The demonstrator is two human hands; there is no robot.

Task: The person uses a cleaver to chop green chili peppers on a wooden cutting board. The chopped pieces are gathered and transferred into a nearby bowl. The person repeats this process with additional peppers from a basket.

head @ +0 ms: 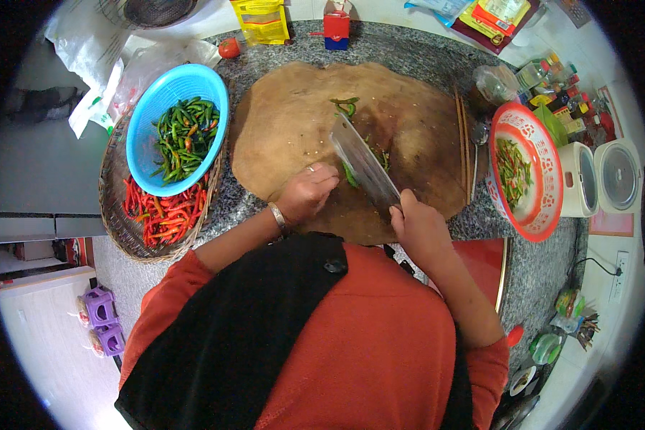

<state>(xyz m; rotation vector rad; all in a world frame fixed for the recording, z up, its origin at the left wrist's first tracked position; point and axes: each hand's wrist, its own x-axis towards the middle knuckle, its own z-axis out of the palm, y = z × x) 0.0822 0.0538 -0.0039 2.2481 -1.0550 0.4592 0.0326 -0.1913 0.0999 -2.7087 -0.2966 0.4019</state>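
My right hand (420, 220) grips the handle of a metal cleaver (364, 161), whose blade slants up and left over a large wooden cutting board (279, 118). Just left of the blade, my left hand (309, 189) rests at the board with its fingers curled; whether it holds anything cannot be told. Green pepper pieces (349, 174) lie beside the blade, partly hidden by it, and a curved green pepper (346, 106) lies beyond its tip. Whole green chillies (185, 137) fill part of a blue plastic colander (138, 156). Red chillies (164, 212) lie in a wicker basket (110, 215) partly under the colander.
Right of the board are chopsticks (463, 145), a metal spoon (477, 156) and a red-rimmed basin (543, 156) with cut peppers (512, 172). A tomato (229, 48), a yellow packet (262, 21) and a red-and-blue box (336, 27) stand behind. Bottles (535, 74) crowd the right wall.
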